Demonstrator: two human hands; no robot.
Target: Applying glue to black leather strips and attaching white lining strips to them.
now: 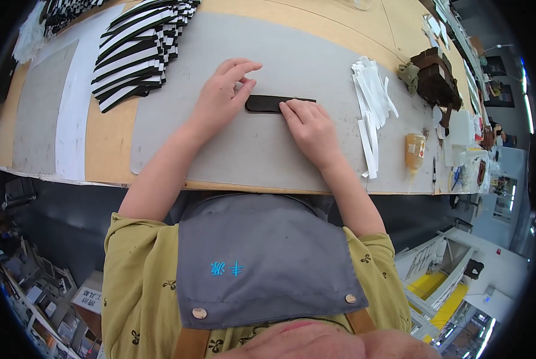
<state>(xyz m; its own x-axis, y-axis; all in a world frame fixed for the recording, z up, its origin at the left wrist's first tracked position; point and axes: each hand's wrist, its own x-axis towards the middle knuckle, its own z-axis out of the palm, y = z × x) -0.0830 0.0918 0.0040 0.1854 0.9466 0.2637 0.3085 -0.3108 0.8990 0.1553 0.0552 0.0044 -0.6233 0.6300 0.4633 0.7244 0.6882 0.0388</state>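
A flat black strip (263,104) with a rounded left end lies crosswise on the grey work mat (250,149). My right hand (313,128) is closed over its right part, fingertips on the strip, so that part is partly hidden. Just left of the rounded end, my left hand (220,93) is raised a little with nothing in it. Its thumb and forefinger are apart and curved, the thumb tip close to the strip's end.
Black and white strips (136,54) lie fanned out at the far left. To the right are a bundle of white strips (372,102), a bottle of amber liquid (415,149), a thin dark tool (434,169) and a dark brown block-like object (434,75). The table's front edge runs below my forearms.
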